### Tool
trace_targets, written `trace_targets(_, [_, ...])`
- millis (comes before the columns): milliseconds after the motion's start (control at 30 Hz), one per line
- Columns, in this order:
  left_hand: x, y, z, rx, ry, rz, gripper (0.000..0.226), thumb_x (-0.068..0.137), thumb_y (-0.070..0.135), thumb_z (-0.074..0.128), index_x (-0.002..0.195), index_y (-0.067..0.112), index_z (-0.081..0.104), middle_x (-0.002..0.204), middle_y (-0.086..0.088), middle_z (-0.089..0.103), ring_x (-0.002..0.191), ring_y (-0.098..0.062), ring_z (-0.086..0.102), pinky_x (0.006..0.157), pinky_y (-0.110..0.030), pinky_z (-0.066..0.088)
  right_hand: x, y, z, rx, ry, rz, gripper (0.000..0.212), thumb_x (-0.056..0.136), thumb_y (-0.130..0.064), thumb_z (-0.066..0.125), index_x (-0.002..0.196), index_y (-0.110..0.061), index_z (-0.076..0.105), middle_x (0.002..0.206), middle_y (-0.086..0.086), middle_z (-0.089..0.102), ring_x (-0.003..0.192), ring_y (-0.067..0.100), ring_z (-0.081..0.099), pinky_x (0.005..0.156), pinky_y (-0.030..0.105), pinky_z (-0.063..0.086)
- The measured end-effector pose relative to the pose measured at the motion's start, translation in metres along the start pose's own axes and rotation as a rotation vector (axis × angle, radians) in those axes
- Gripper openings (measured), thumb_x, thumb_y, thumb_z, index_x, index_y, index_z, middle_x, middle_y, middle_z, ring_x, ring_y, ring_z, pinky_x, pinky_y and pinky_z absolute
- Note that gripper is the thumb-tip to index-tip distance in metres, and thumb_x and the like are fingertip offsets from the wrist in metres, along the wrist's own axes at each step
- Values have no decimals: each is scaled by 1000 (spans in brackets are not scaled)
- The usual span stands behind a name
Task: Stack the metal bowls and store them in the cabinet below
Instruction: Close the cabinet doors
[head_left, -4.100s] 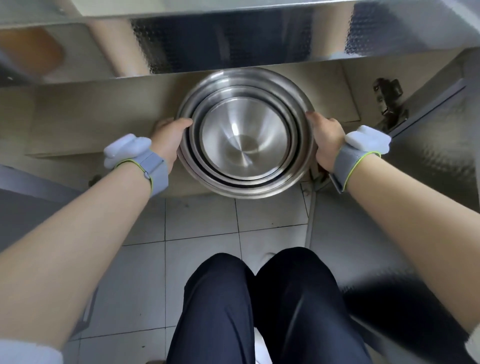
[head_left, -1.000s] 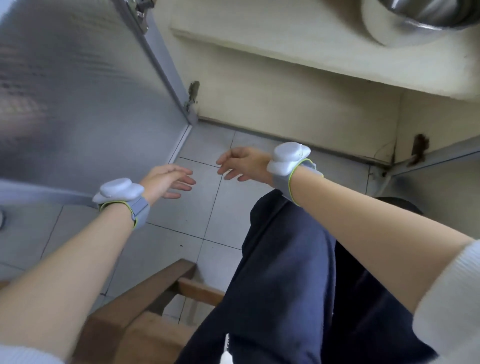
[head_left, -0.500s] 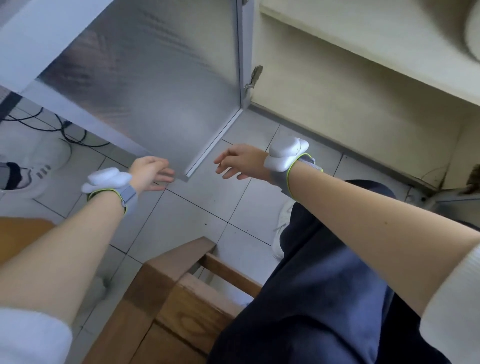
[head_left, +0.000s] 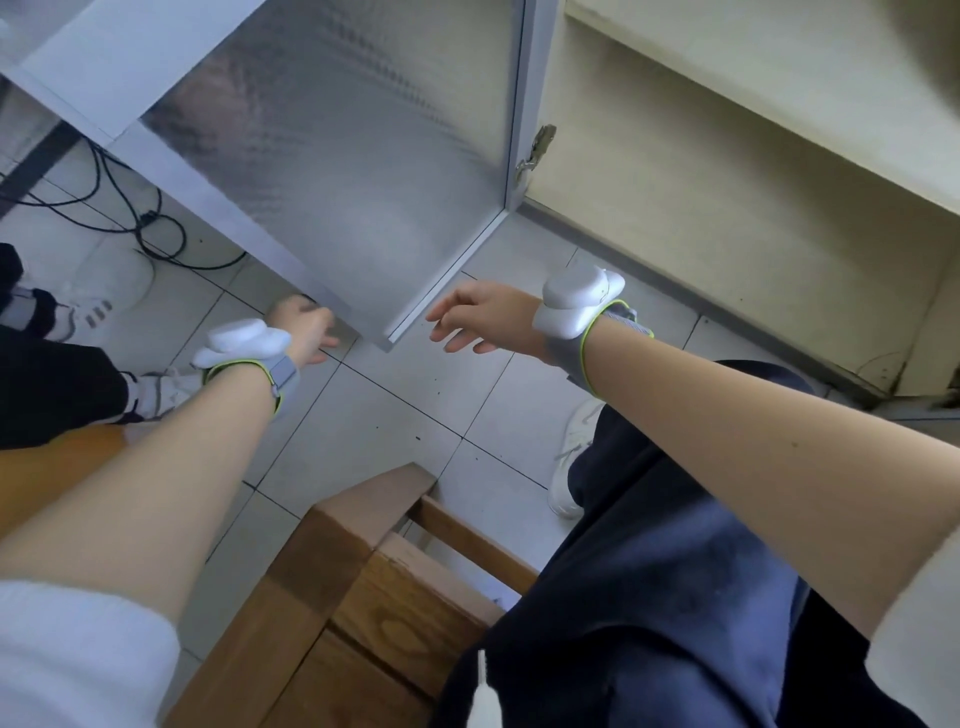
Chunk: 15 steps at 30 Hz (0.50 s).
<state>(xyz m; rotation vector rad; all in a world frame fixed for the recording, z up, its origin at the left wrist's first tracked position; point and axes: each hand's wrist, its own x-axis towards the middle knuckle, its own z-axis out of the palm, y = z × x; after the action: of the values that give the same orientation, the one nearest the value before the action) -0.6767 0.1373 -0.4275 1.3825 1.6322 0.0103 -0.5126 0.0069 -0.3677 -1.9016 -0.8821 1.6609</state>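
Cables (head_left: 130, 218) lie on the far-left floor. The left hand (head_left: 306, 330) touches the open door's (head_left: 337, 171) lower edge, its grip hidden. The right hand (head_left: 483, 319) hovers just right, fingers spread, empty. The cabinet (head_left: 727, 208) stands far right; no bowls show. A wooden stool (head_left: 363, 597) sits near.

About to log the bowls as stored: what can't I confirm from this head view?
- Bowls: none visible; the shelf runs off the top right edge.
- Left hand: fingertips hidden behind the door edge, so grip unclear.
- Right hand: open, holding nothing.
- Cabinet interior: mostly outside the frame.
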Motion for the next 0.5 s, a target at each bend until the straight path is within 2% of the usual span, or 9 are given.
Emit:
trace_targets(67, [0, -4, 2, 4, 23, 9, 37, 89, 4, 42, 125, 1, 50, 129, -18, 57, 88, -26, 58, 58, -27, 44, -1, 2, -1, 5, 5, 3, 33, 93, -13, 36, 121, -10, 54, 122, 5, 65, 92, 12, 58, 67, 19, 41])
trace_targets(167, [-1, -7, 6, 60, 35, 42, 29, 87, 3, 40, 111, 9, 54, 107, -12, 55, 79, -28, 58, 58, -27, 42, -3, 3, -2, 2, 4, 7, 32, 93, -13, 37, 120, -11, 54, 111, 2, 65, 92, 12, 58, 67, 18, 40])
trace_targets(233, [1, -6, 4, 147, 49, 65, 17, 86, 3, 39, 91, 14, 50, 99, -9, 51, 78, -28, 57, 67, -28, 42, -5, 5, -4, 4, 11, 6, 27, 92, -13, 39, 114, -14, 56, 110, 1, 65, 91, 12, 58, 68, 19, 41])
trace_targets(300, [3, -3, 0, 217, 70, 66, 13, 86, 5, 39, 84, 14, 49, 99, -10, 49, 84, -29, 55, 77, -33, 43, -7, 7, -5, 10, 24, 7, 22, 92, -13, 40, 107, -18, 55, 117, 3, 66, 91, 12, 59, 69, 20, 41])
trace_targets(333, [4, -1, -2, 233, 73, 52, 14, 86, 7, 40, 91, 11, 52, 101, -10, 48, 88, -30, 55, 84, -36, 45, -7, 8, -6, 12, 27, 10, 21, 92, -13, 40, 107, -18, 55, 120, 3, 66, 91, 11, 59, 70, 21, 41])
trace_targets(400, [6, 1, -2, 244, 87, 28, 36, 86, 9, 41, 121, 4, 48, 108, -9, 49, 99, -33, 58, 96, -44, 47, -8, 8, -6, 19, 22, 18, 21, 92, -12, 41, 106, -18, 55, 122, 4, 65, 92, 11, 59, 73, 22, 42])
trace_targets(467, [6, 2, 2, 185, 94, 18, 45, 88, 7, 40, 133, 4, 38, 122, -12, 52, 109, -36, 59, 96, -43, 47, -9, 8, -5, 26, 19, 13, 23, 92, -12, 41, 108, -17, 56, 121, 4, 66, 92, 12, 59, 74, 23, 41])
trace_targets(500, [5, 1, 4, 123, 84, 2, 45, 89, 5, 39, 134, 6, 37, 125, -11, 50, 108, -34, 59, 91, -40, 47, -9, 8, -5, 27, 18, 13, 24, 92, -12, 41, 110, -16, 56, 118, 4, 66, 92, 12, 59, 75, 24, 41])
